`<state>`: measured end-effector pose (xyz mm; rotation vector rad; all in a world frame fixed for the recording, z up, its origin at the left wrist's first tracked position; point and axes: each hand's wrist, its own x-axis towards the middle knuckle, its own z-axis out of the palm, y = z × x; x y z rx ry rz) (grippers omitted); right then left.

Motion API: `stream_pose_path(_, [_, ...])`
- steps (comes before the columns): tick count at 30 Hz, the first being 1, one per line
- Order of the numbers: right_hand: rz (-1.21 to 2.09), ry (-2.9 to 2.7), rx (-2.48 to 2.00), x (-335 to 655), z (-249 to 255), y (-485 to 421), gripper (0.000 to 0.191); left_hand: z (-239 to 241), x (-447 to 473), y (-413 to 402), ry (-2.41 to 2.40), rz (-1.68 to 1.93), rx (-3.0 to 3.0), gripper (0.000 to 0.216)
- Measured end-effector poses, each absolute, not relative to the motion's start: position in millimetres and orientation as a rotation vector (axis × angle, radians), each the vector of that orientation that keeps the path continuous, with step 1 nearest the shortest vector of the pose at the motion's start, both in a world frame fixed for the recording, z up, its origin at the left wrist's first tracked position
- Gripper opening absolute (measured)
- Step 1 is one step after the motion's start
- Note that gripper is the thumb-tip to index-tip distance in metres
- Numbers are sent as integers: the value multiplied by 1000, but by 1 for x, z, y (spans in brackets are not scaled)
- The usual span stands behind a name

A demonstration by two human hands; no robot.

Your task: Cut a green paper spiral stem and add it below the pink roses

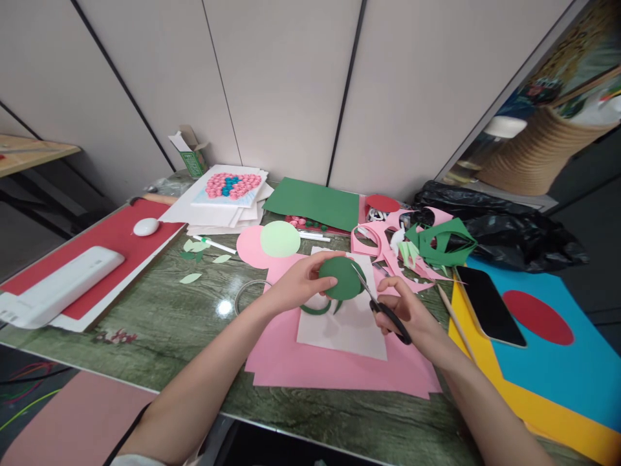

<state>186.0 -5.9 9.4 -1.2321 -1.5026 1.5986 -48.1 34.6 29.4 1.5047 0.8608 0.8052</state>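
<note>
Two bare forearms (204, 362) reach over the table (184, 323). Pink sheets (339, 375), at least two by their edges, lie beneath one white sheet (349, 336). Above it, the left hand (303, 278) pinches one green paper disc (339, 278); the right hand (405, 307) grips one pair of black-handled scissors (374, 304), blades at the disc's right edge. Rightward lie one pencil (456, 320) and one phone (490, 304). Farther back, one pale green circle (280, 239) overlaps one pink circle (248, 249); beyond is one green rectangular sheet (315, 202). One small box (193, 162) stands near the wall (272, 84).
</note>
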Motion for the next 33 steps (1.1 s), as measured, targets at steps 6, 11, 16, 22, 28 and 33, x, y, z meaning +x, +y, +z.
stream_pose_path(6, [1570,-1508,-1228,186,7,-5,36,30,-49,34,904,816,1546,44])
stream_pose_path(11, [1536,-1533,-1233,186,6,-4,36,30,-51,35,954,804,1574,45])
stream_pose_path(16, [1537,-1518,-1227,186,6,-4,35,31,-51,36,980,823,1562,43])
stream_pose_path(22, [1531,-1524,-1235,186,7,-5,33,27,-52,37,994,870,1552,43])
stream_pose_path(28, [1525,-1521,-1239,186,8,-5,33,28,-52,36,1013,870,1530,42])
stream_pose_path(33, [1532,-1516,-1246,186,7,-5,35,29,-52,37,1020,895,1499,40])
